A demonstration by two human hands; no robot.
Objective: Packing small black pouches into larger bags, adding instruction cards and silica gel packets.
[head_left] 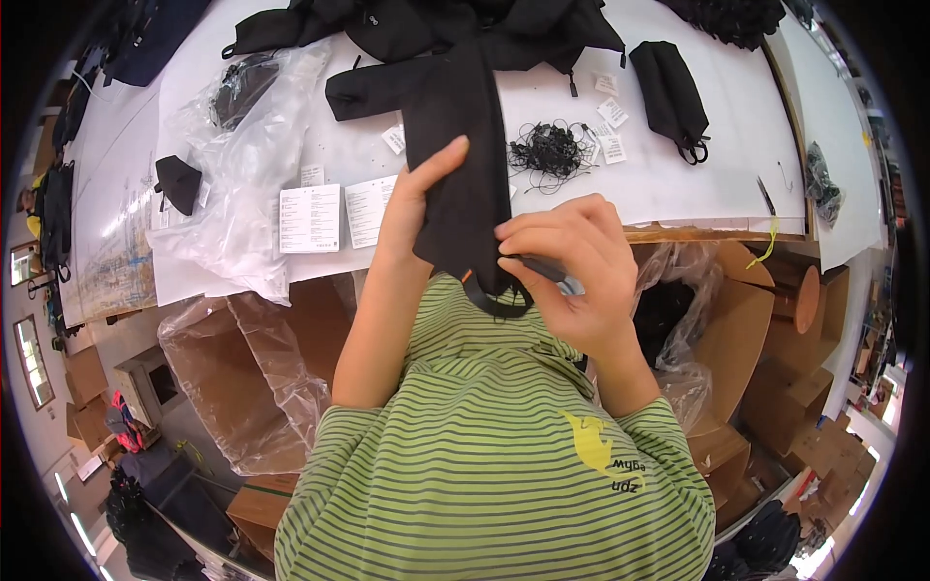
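Note:
A flat black fabric pouch (pixel 455 194) with a zipper along its right side hangs over the table's near edge towards me. A strap loop (pixel 496 300) and a small orange tab show at its near end. My left hand (pixel 412 218) grips the pouch from the left, thumb on top and fingers hidden beneath. My right hand (pixel 576 266) is closed at the pouch's right edge, its fingertips by the zipper. Tucked in that hand is a slim dark tool (pixel 544 268); its kind is mostly hidden. More black pouches (pixel 417 27) lie piled beyond.
The white table (pixel 717 194) bears a tangle of black cords (pixel 552 153), white printed cards (pixel 310 219), a clear plastic bag (pixel 242 174) and another black pouch (pixel 668 97). Snips (pixel 765 196) lie near its right edge. Plastic-lined cardboard boxes (pixel 242 378) stand below the table, on both sides of me.

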